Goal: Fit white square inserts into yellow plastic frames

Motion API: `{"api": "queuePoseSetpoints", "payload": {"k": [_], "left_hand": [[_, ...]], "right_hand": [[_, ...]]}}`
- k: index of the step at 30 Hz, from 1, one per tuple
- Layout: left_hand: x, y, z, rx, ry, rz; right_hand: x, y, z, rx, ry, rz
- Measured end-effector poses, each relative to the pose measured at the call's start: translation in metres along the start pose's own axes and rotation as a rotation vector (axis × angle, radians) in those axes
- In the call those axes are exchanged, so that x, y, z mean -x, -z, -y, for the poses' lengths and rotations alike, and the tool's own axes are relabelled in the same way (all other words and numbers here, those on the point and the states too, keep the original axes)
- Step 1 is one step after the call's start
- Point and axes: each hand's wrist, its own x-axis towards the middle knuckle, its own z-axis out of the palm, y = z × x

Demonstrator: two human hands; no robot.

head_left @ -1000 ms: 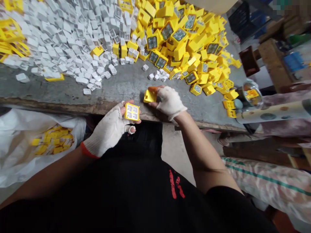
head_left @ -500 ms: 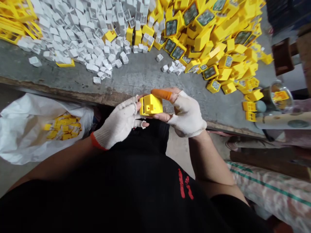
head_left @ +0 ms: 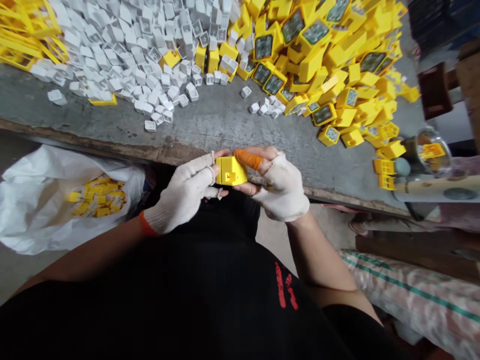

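Observation:
Between my two hands, just off the table's front edge, is a small yellow plastic box [head_left: 235, 171] with a square notch in the side facing me. My left hand [head_left: 183, 192], in a white fingerless glove with an orange cuff, pinches the box's left end. From the other side my right hand [head_left: 279, 187] grips it, thumb below and fingers above; an orange cover wraps one finger. The left end of the box looks like a separate rim or frame set against the body. What lies inside the box is hidden.
On the grey table [head_left: 210, 125] lie a heap of white plastic caps [head_left: 150, 65] and a pile of yellow boxes [head_left: 318, 60]. Yellow frames [head_left: 30, 35] lie far left. A white sack [head_left: 45, 200] of yellow pieces [head_left: 99, 196] stands below left; a clear jar [head_left: 435, 150] lies right.
The gap at the box's left end has narrowed, and rim and body now sit together. Both hands and the box have shifted slightly down, the right hand also leftward.

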Motion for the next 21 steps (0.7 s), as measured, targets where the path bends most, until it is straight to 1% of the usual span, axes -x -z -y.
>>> {"api": "queuePoseSetpoints", "payload": {"k": [1, 3, 5, 7, 10, 13, 15, 17, 19, 21], "left_hand": [[0.001, 0.003, 0.000, -0.043, -0.043, -0.006], [0.004, 0.006, -0.001, -0.160, -0.139, -0.035], [0.006, 0.007, -0.006, -0.314, -0.217, -0.063], [0.009, 0.005, -0.012, -0.459, -0.271, -0.068], [0.016, -0.001, -0.019, -0.556, -0.356, -0.042], [0.022, -0.006, -0.021, -0.536, -0.381, -0.033], [0.022, -0.007, -0.021, -0.488, -0.347, -0.064], [0.020, -0.005, -0.022, -0.432, -0.288, -0.099], [0.015, -0.003, -0.022, -0.358, -0.245, -0.063], [0.008, -0.002, -0.022, -0.219, -0.225, 0.029]], "right_hand": [[0.001, -0.004, 0.004, 0.029, -0.002, -0.007], [0.004, -0.014, 0.012, 0.047, 0.008, -0.060], [0.006, -0.024, 0.014, -0.032, -0.002, -0.137], [0.006, -0.028, 0.012, -0.227, -0.061, -0.208], [0.002, -0.029, 0.008, -0.590, -0.212, -0.209], [-0.005, -0.031, 0.011, -0.785, -0.329, -0.208], [-0.009, -0.035, 0.014, -0.862, -0.377, -0.230], [-0.010, -0.040, 0.016, -0.937, -0.412, -0.225], [-0.007, -0.043, 0.017, -0.973, -0.418, -0.206], [-0.003, -0.043, 0.020, -0.932, -0.360, -0.171]]}}
